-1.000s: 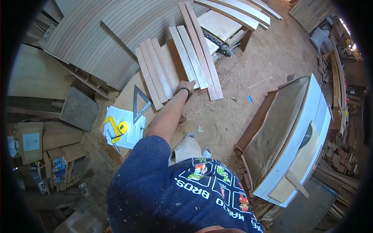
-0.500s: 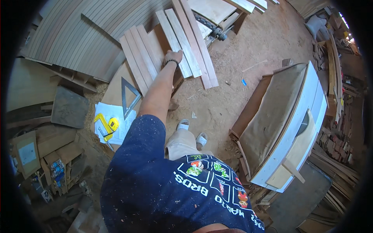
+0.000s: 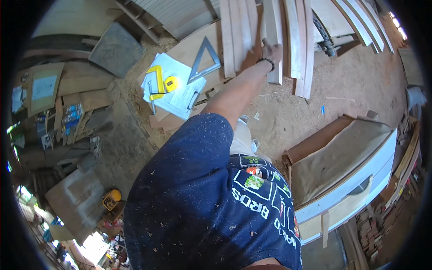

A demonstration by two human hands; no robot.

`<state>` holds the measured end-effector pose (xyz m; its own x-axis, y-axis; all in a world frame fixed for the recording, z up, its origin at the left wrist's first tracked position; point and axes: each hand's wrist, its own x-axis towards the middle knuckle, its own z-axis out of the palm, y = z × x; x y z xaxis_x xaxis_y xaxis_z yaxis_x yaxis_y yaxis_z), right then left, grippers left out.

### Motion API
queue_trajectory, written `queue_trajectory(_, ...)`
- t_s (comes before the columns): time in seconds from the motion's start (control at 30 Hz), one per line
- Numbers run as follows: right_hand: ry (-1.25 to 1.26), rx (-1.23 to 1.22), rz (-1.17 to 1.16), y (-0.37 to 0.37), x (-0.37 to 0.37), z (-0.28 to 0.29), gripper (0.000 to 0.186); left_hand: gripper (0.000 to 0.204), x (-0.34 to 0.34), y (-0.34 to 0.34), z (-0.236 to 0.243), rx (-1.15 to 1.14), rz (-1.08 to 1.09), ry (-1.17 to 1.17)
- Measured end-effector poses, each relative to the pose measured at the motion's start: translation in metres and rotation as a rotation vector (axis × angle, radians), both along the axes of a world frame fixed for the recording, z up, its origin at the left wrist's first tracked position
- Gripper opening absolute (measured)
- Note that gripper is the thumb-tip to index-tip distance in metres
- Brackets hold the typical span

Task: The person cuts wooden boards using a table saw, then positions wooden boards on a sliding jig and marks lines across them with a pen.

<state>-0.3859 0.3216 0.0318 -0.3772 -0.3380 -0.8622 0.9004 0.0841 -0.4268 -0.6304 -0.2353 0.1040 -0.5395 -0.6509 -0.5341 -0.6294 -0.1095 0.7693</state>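
Note:
My left hand (image 3: 272,52), with a dark beaded bracelet at the wrist, reaches out over a row of sawn planks. It grips a pale plank (image 3: 273,74) near its near end; part of the fingers is hidden against the wood. Left of it lie several light brown planks (image 3: 228,42) side by side. On its right, across a gap, are another pale plank (image 3: 293,49) and pinkish planks (image 3: 308,67). My right hand is out of view.
Left of the planks, a metal set square (image 3: 204,60) lies by papers (image 3: 180,101) holding a yellow clamp (image 3: 155,83) and a yellow tape measure (image 3: 171,83). A curved white-sided wooden piece (image 3: 346,193) stands to the right. My sandalled feet are on the dusty floor (image 3: 288,117).
My view has turned left, so the scene sits further right. The plank at my left hand has come away from the pale plank beside it, leaving a gap.

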Motion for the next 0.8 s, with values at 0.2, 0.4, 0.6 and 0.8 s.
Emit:
queue_trajectory(0.2, -0.037, -0.135, -0.032, -0.034, 0.004, -0.017, 0.068, 0.081, 0.138, 0.027, -0.003, -0.234, -0.130, 0.311)
queue_trajectory(0.4, -0.037, -0.259, -0.225, -0.035, 0.041, -0.053, 0.068, 0.071, 0.271, 0.023, 0.053, -0.484, -0.593, 0.182)
queue_trajectory(0.6, -0.041, 0.051, -0.496, -0.083, 0.038, 0.021, 0.075, 0.074, 0.299, 0.039, 0.027, -0.487, -0.953, 0.120)
queue_trajectory(0.8, 0.499, 0.522, 0.623, -0.074, 0.060, -0.097, 0.058, 0.075, 0.264, 0.097, 0.039, -0.521, -1.211, 0.247)
